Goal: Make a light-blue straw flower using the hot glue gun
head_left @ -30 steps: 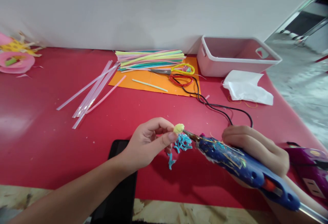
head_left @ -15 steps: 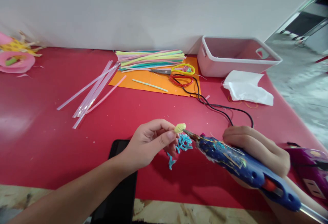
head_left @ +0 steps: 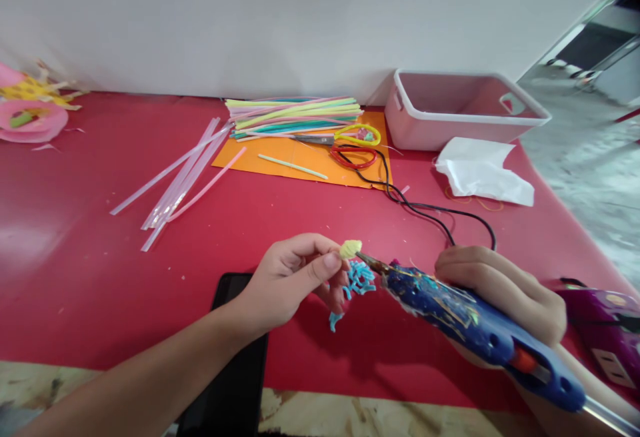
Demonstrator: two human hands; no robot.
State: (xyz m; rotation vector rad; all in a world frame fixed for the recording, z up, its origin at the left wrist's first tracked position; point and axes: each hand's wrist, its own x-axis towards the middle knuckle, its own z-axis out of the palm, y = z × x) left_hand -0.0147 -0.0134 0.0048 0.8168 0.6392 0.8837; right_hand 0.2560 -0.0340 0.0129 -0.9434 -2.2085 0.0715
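Observation:
Between the thumb and forefinger of my left hand (head_left: 295, 277) is a small yellow coiled piece (head_left: 351, 248), fuzzy like pipe cleaner. My right hand (head_left: 505, 290) is wrapped round a blue glue gun (head_left: 450, 317), stained with old glue and scraps. Its metal nozzle points left and meets the yellow piece's right side. A clear glue stick (head_left: 607, 417) sticks out of the gun's rear. Small blue curled pieces (head_left: 361, 278) show just below the yellow piece, partly behind my left fingers; whether they are held or lie on the table I cannot tell.
On the red table (head_left: 100, 277) are a pipe cleaner bundle (head_left: 295, 117), scissors (head_left: 357, 144) on orange card (head_left: 300, 164), plastic strips (head_left: 183, 184), a pink bin (head_left: 450, 127), white paper (head_left: 485, 170), a black cord (head_left: 425, 208), a dark phone (head_left: 230, 370) and a purple device (head_left: 600, 324).
The yellow piece has turned slightly in my left fingers and shifted a touch left. The glue gun stays nearly still with its nozzle at the piece.

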